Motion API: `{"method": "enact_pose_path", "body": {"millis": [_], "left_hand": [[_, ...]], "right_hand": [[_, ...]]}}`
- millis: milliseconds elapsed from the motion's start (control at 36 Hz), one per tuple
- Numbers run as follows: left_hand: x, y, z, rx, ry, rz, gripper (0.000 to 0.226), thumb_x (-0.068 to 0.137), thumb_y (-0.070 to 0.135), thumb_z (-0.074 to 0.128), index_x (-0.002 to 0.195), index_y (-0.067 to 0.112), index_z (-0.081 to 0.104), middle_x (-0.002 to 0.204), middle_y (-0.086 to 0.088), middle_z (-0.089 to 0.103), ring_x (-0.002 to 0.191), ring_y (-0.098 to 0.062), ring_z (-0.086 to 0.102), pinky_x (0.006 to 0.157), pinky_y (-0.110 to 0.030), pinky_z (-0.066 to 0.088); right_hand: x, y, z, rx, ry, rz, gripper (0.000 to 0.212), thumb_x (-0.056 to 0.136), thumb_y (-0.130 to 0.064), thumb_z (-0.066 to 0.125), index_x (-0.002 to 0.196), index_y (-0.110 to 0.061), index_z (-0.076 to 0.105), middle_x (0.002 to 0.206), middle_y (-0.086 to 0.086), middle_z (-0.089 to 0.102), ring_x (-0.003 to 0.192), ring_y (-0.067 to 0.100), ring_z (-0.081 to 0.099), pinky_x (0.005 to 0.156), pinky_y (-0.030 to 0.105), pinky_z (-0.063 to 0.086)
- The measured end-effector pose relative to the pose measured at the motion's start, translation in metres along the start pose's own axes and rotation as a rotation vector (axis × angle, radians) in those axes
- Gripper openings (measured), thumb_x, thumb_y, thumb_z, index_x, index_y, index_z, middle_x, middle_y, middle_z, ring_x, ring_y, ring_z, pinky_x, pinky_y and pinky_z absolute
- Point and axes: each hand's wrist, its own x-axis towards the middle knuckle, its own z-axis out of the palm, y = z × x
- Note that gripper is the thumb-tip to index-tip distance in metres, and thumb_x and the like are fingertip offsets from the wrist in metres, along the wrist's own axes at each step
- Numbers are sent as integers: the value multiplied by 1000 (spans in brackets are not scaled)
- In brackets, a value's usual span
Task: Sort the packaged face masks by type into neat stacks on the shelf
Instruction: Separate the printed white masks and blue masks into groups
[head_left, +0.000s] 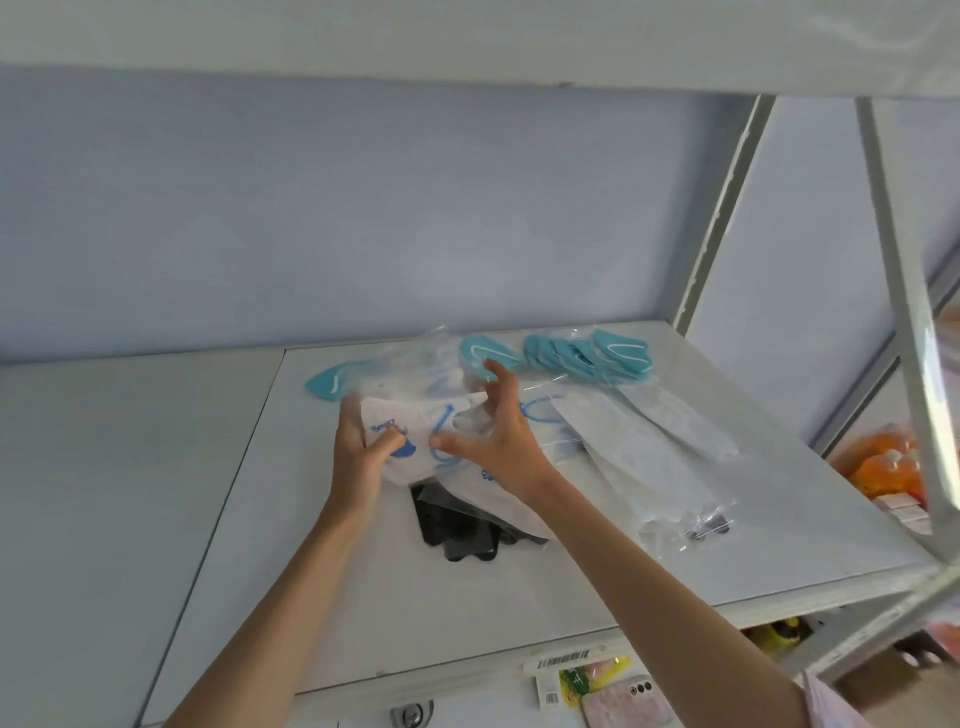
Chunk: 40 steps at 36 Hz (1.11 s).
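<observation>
white mask pack (415, 441), blue print | left hand (358, 441) pinches it | right hand (498, 426) spread, empty

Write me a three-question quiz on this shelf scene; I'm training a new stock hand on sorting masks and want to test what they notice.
1. True or false: the left hand pinches a white mask packet with blue print.
2. Which masks lie fanned in a row at the back right of the shelf? A) black B) turquoise C) orange
3. Fill in: the black masks lie partly ______ the white packets.

Key: 1 true. 2 B, the turquoise masks. 3 under. The right hand hovers with fingers spread, gripping nothing.
</observation>
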Motion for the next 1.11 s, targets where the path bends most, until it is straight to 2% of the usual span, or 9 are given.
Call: {"method": "enact_pose_path", "body": {"millis": [83,222,306,417,500,583,694,917,1111], "left_hand": [[0,1,3,3,-17,16,41,65,7,52,106,10,51,87,-2,57,67,4,59,60,-10,47],[-2,-5,1,41,-85,-36,50,70,14,65,118,12,49,101,-3,65,84,-5,66,68,-17,52],[2,-7,-6,111,-90,-55,52,78,17,74,123,11,51,108,-3,68,91,-12,68,72,-21,55],[12,5,-9,158,-19,3,26,86,6,67,100,24,54,94,0,67,76,0,66,69,-18,55],[20,14,-23,117,108,48,21,87,4,66,98,16,53,89,1,63,67,5,63,63,-16,52],[26,21,-40,89,174,79,20,89,2,63,98,16,53,90,1,62,67,4,63,63,-13,52],[30,23,-51,62,252,68,22,89,3,64,95,20,51,89,3,62,66,6,63,62,-13,52],[29,22,-52,99,256,35,23,88,8,66,92,26,52,89,6,62,65,8,62,59,-10,50],[26,21,-46,99,262,25,22,88,7,66,90,24,51,86,5,61,61,9,62,56,-8,48]], "right_hand": [[2,-1,-2,24,-29,20,97,71,-9,82,145,-20,21,117,-6,48,95,8,55,81,18,49],[4,0,5,129,-34,100,53,80,-12,75,121,-12,42,118,12,60,101,20,63,88,36,54],[5,-2,4,98,-38,124,41,83,-15,73,115,-8,48,102,6,65,85,10,63,77,24,53],[10,-20,-8,8,-118,102,17,93,-22,60,108,-16,55,89,-7,58,77,-7,56,67,7,45],[28,-23,-40,-227,41,71,27,96,-32,54,113,-13,64,100,-3,62,88,7,57,72,11,44],[47,-8,-82,-740,258,179,51,88,-55,45,105,-13,69,110,12,64,102,27,58,83,34,44],[48,11,-116,-1169,141,468,79,85,-71,41,131,-8,53,142,17,41,132,36,34,106,45,31],[47,21,-109,-1046,24,363,59,81,-58,62,125,-19,58,132,6,52,123,28,42,99,39,35],[45,15,-116,-949,249,273,51,81,-41,70,125,-18,56,122,5,62,117,25,53,95,34,34]]}}
